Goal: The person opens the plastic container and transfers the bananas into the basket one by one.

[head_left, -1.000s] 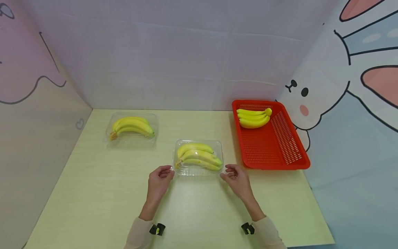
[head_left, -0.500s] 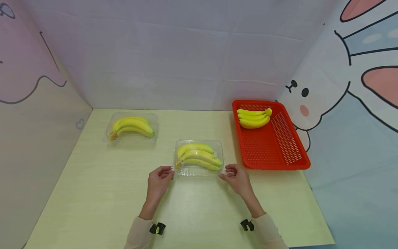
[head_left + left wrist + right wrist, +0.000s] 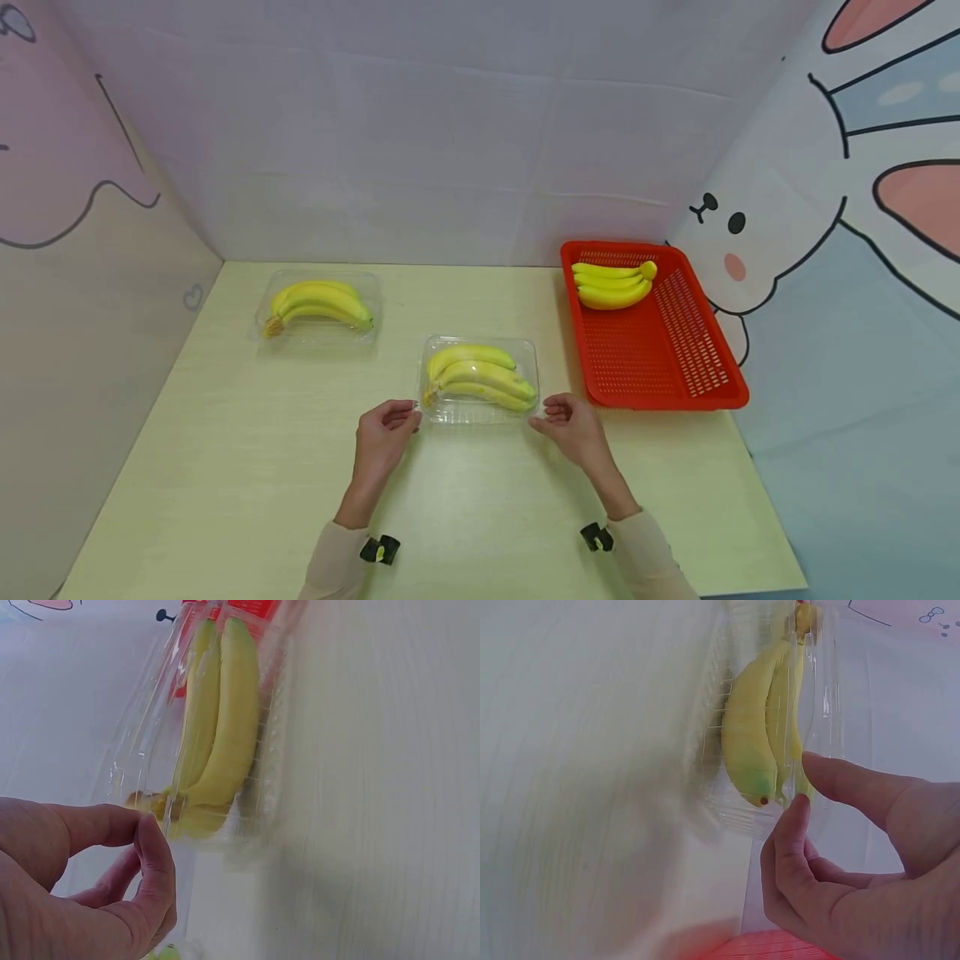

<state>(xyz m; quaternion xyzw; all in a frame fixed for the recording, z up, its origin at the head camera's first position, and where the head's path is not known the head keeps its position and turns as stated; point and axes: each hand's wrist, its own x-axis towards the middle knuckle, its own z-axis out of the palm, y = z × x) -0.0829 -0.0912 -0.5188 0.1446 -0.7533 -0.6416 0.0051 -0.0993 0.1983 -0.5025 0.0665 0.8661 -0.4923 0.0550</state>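
Observation:
A clear plastic clamshell container (image 3: 471, 417) with a bunch of bananas (image 3: 480, 379) inside lies on the table in front of me. Its lid is down over the bananas. My left hand (image 3: 386, 433) pinches the near left corner of its rim between thumb and forefinger, as the left wrist view also shows. At the near right corner, my right hand (image 3: 573, 429) has thumb and forefinger at the rim, with the container's edge between the tips in the right wrist view. The remaining fingers of both hands are bent.
Farther back on the left stands another clear container (image 3: 367, 287) with bananas (image 3: 318, 304). To the right is a red perforated basket (image 3: 637, 367), with a bunch of bright yellow bananas (image 3: 611, 287) in its far left corner. Cloth walls border the table's back and sides.
My right hand's thumb has shifted slightly left, closer in at the container's corner. The left hand and the container stay in place.

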